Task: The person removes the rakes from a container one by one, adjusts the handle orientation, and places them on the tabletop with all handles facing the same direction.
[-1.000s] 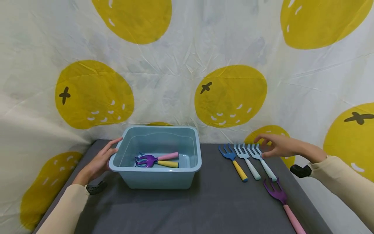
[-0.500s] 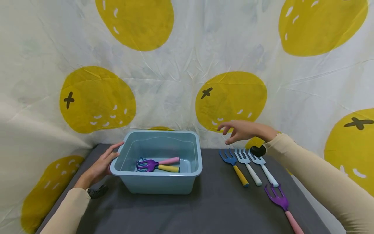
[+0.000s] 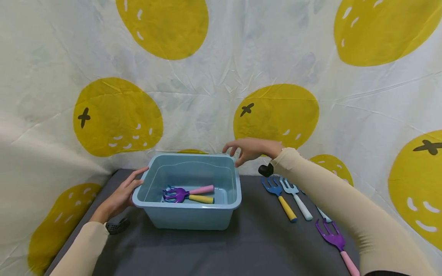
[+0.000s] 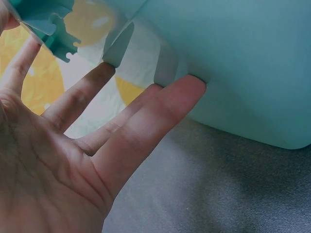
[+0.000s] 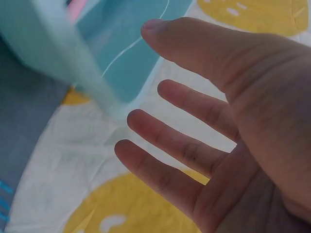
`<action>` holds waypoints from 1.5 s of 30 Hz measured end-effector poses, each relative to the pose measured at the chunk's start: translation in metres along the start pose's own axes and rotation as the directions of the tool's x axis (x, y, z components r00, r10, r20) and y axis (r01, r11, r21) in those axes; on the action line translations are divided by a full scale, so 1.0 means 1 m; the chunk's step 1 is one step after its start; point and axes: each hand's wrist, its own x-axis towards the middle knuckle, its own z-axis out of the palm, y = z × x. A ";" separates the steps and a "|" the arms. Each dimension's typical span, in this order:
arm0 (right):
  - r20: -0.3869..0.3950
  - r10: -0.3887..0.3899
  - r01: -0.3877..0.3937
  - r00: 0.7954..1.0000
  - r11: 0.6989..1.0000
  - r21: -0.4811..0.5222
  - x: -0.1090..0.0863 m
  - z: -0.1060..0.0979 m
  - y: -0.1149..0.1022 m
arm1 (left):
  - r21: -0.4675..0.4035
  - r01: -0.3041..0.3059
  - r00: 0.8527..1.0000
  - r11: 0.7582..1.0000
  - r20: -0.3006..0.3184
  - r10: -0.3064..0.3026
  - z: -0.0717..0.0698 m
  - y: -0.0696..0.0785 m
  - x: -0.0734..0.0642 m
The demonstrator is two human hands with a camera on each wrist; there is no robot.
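A light blue plastic basin (image 3: 191, 218) stands on the grey table. Inside it lie hand forks, one with a purple head (image 3: 178, 194) and others partly hidden beneath; a pink handle and a yellow handle show. My left hand (image 3: 119, 197) touches the basin's left side. In the left wrist view its fingers (image 4: 141, 128) are extended, tips against the outer wall (image 4: 252, 73). Holding nothing, my right hand (image 3: 253, 148) hovers by the basin's back right corner. In the right wrist view its fingers (image 5: 167, 141) are spread and relaxed near the rim (image 5: 92, 73).
Right of the basin lie a blue hand fork with a yellow handle (image 3: 287, 209), a pale one (image 3: 299, 203), another pale one (image 3: 324, 215) mostly behind my sleeve, and a purple one with a pink handle (image 3: 335, 239). A lemon-patterned cloth (image 3: 200, 107) hangs behind.
My right hand has swept left, from over the pale forks to the basin's back right corner, carrying nothing. My left hand stays at the basin; the view has tipped slightly.
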 end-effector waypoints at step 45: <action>0.277 0.209 -0.107 0.938 0.933 -0.343 0.176 0.120 -0.037 | -0.001 0.012 1.000 1.000 -0.012 -0.012 -0.005 -0.001 0.006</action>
